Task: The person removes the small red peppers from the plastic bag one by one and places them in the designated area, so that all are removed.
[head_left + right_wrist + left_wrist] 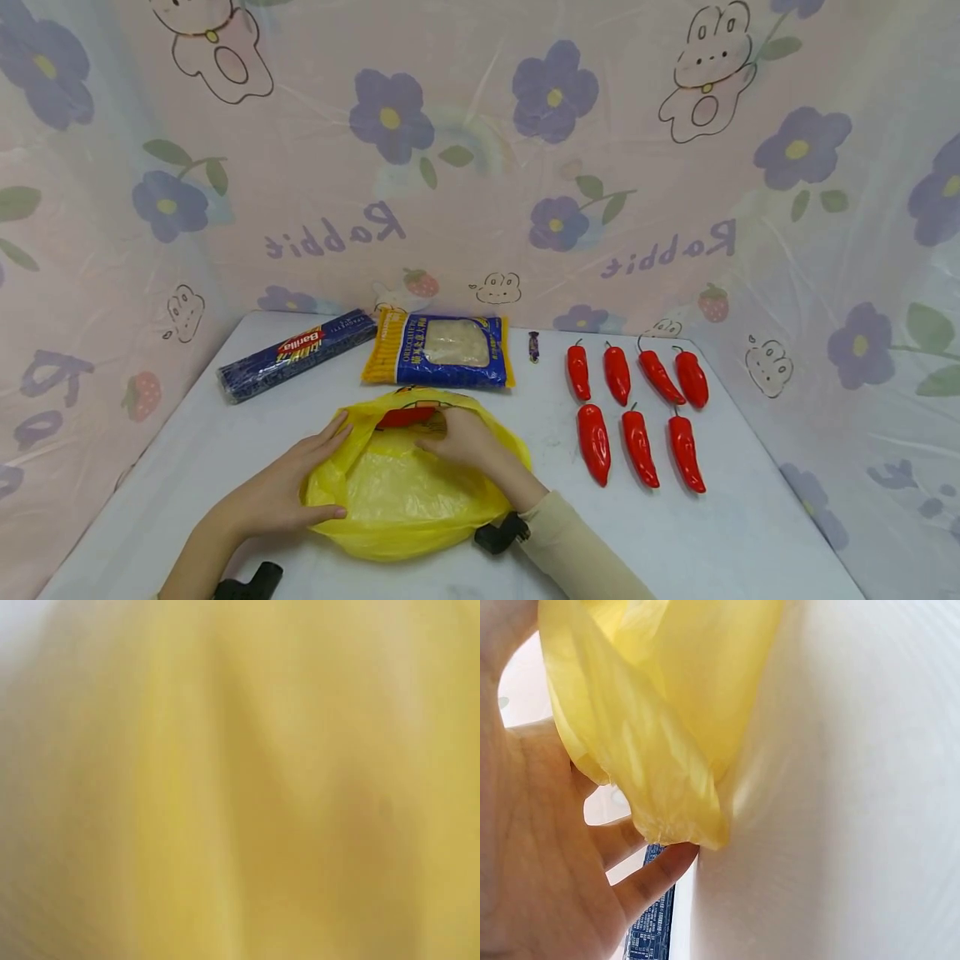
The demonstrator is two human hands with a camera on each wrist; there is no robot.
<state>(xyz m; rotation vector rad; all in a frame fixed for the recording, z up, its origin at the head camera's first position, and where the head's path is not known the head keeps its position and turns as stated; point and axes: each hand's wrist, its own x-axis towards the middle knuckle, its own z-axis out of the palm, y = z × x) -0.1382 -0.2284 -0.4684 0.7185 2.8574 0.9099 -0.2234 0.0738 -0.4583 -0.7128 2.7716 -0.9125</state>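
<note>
A yellow plastic bag point(405, 533) lies on the table with its mouth towards me. At its left side my left hand point(281, 492) is spread, thumb and fingers apart, touching the plastic. In the left wrist view the fingers of the left hand point(547, 855) lie loosely against the bag point(667, 750). My right hand point(468, 437) reaches into the mouth. Its thumb and fingers pinch the end of a long red and brownish packet point(405, 417), partly hidden inside the bag. Only blurred yellow plastic point(300, 750) fills the right wrist view.
Behind the bag lie a dark blue spaghetti pack point(296, 357) and a blue and yellow orecchiette bag point(442, 350). A small purple wrapped candy point(533, 347) sits right of them. Several red peppers point(636, 442) lie in two rows at the right. A patterned curtain point(480, 183) surrounds the table.
</note>
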